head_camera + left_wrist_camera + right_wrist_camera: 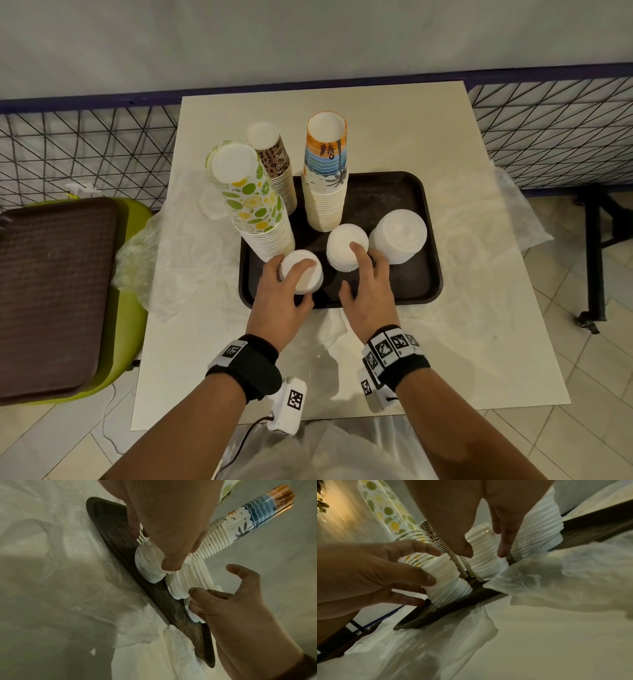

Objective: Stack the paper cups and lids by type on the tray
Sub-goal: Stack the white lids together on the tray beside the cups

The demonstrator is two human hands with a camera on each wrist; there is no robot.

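From the head camera, our left hand (281,294) wraps its fingers and thumb round the small lid stack (302,272), which stands on the near left part of the dark tray (424,287). Our right hand (368,291) rests just beside it, fingers spread; the index fingertip lies on top of the middle lid stack (346,246). We cannot tell here whether that hand truly clamps the stack. Past our right fingers sits the large lid stack (399,236). Beyond our left hand rise the lime-print cup stack (253,205) and the brown-print cup stack (277,164); beyond our right hand rises the beach-print cup stack (325,178). The tray lies on a white table (479,308).

From the left wrist, our left hand (168,520) closes on its lid stack (149,566), thumb on one side and fingers on the other, the stack's base on the tray (109,524). Our right hand (228,601) touches the neighbouring stack (185,582) with loosely curled fingers.

From the right wrist, our right hand's fingers (505,539) reach down either side of the middle stack (484,555), narrowly set. Our left hand (373,574) grips the small stack (448,582) on the tray (453,609).
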